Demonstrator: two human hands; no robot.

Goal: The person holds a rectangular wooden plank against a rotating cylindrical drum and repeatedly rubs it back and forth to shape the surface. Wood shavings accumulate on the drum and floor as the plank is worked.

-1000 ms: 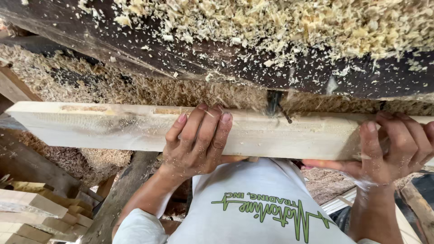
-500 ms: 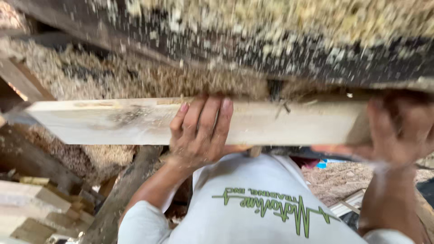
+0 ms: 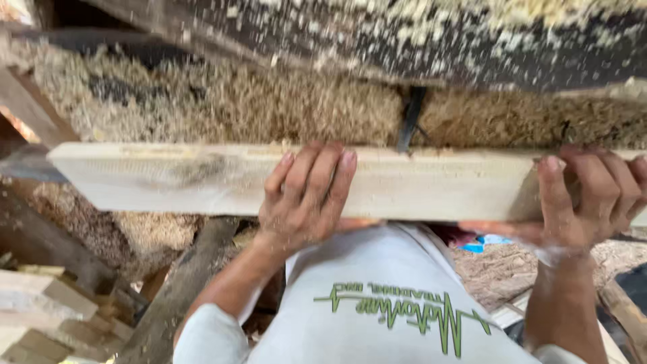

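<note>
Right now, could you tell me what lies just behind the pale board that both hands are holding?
Behind the pale board lies heaped sawdust, with a dark blade rising at its far edge. The left hand and right hand cover parts of the board's face.

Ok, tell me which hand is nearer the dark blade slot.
Left. The left hand grips the plank just left of the slot; the right hand holds its far right end.

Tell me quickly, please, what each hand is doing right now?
Left hand: closed on the pale wooden board, fingers over its top face.
Right hand: closed on the same board's right end.
</note>
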